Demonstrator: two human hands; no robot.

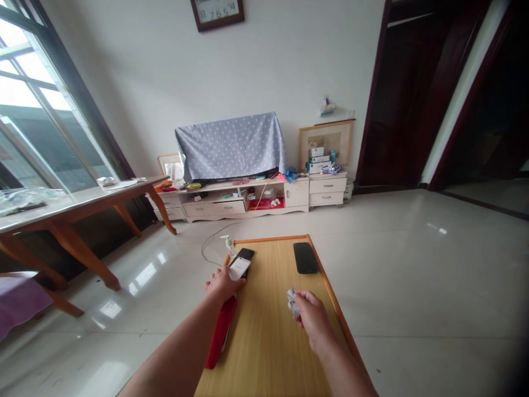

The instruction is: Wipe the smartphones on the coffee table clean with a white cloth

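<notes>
My left hand [223,284] rests at the left edge of a light wooden table [268,331], its fingers closed on a phone with a lit white screen [240,267]. A second dark phone [245,254] lies just beyond it. My right hand [311,314] hovers over the middle of the table, pinched round a crumpled white cloth or tissue [292,302]. A black phone [305,257] lies face up near the far right corner. Along the left edge, under my left forearm, lies a flat red thing [221,331].
A small pump bottle [229,244] stands at the table's far left corner. Glossy tiled floor [413,264] surrounds the table. A long wooden table [78,212] stands at the left by the window. A low cabinet [256,201] with a cloth-covered screen [231,146] lines the far wall.
</notes>
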